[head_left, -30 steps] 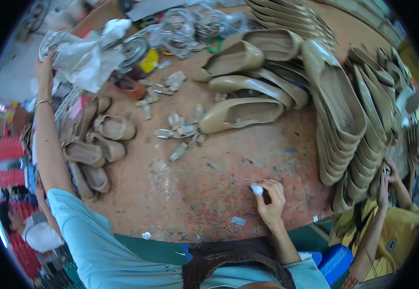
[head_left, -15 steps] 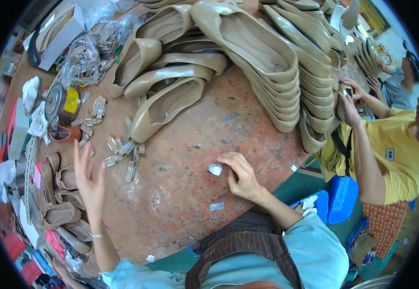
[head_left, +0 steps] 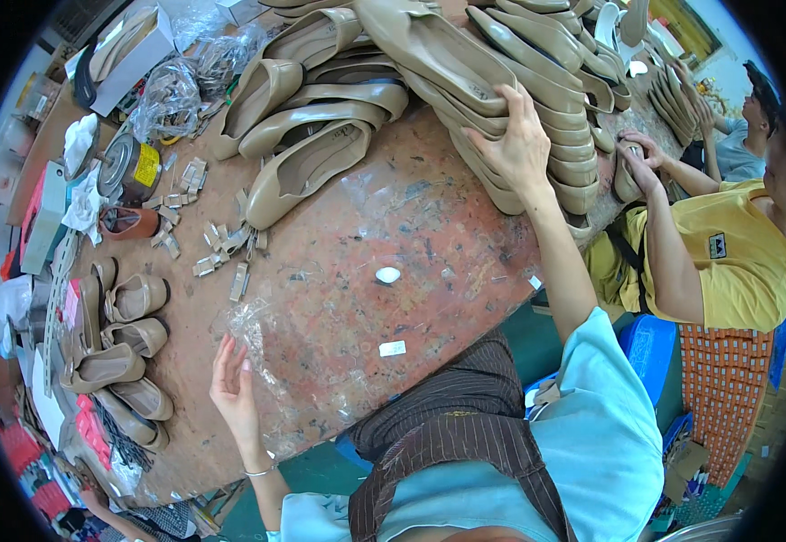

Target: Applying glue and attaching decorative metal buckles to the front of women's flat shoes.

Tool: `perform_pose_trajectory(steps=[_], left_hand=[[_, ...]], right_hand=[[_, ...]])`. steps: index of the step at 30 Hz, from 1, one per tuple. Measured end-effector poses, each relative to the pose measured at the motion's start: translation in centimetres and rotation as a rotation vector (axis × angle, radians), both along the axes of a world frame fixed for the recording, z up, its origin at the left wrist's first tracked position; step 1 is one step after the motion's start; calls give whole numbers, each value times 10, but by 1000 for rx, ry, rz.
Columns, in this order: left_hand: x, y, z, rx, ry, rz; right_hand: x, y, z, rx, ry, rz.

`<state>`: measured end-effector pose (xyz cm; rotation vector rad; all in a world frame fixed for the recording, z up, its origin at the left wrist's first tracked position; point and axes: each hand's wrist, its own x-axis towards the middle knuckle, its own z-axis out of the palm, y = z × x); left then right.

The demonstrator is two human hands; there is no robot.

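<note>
My right hand (head_left: 521, 149) is on the heel end of a stack of nested beige flat shoes (head_left: 438, 54). Its thumb lies along the side and its fingers curl over the rim of an upper shoe. Above the near left part of the table hovers my left hand (head_left: 235, 388), fingers extended and a little apart, holding nothing. Between the two hands, a small white oval piece (head_left: 387, 275) lies on the table, and a small white label-like rectangle (head_left: 393, 348) is nearer to me.
A looser pile of beige shoes (head_left: 307, 172) and small metal clips (head_left: 221, 248) lie left of centre. A round tin (head_left: 131, 172) stands beyond, with finished-looking shoes (head_left: 113, 366) at the left edge. To the right, a person in yellow (head_left: 727, 253) handles a shoe.
My right hand has gone from beside the white piece up to the shoe stack. My left hand has moved right and nearer to me. The view has shifted slightly.
</note>
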<state>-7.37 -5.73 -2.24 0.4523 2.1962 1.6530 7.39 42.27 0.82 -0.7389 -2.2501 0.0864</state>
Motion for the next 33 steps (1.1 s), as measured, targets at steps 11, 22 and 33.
perform_pose_trajectory(steps=[11, 22, 33], left_hand=[[42, -10, -11, 83, -173, 154], [53, 15, -18, 121, -278, 117], [46, 17, -8, 160, -312, 315]], right_hand=[[17, -19, -23, 27, 51, -72], [19, -15, -27, -137, 92, -133], [44, -59, -31, -257, 190, -170]])
